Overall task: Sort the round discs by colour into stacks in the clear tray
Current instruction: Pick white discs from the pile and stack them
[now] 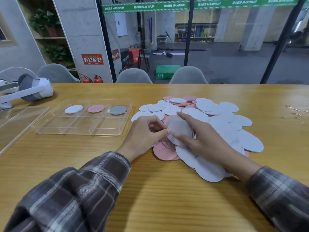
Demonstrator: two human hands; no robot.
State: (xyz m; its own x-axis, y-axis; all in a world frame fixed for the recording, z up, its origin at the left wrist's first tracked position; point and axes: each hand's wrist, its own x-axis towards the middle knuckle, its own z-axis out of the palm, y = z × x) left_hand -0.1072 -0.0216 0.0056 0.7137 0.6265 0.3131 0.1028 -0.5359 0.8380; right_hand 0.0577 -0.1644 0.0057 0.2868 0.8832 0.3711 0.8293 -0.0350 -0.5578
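Note:
A heap of white and pink round discs [209, 114] lies on the wooden table at centre right. Over its near left edge both hands hold one pale grey disc [179, 129]. My left hand [145, 134] pinches its left rim with thumb and fingers. My right hand [200, 136] grips it from the right, thumb on its front face and index finger along the top. The clear tray [80, 129] stands to the left, divided into compartments. Its far row holds a white disc [73, 109], a pink disc [96, 108] and a dark grey disc [118, 110].
The tray's clear lid [18, 121] lies at the far left. A white headset [31, 89] sits behind it on the table. Grey chairs [133, 76] line the far edge. Some crumpled clear film [296, 111] lies at the right.

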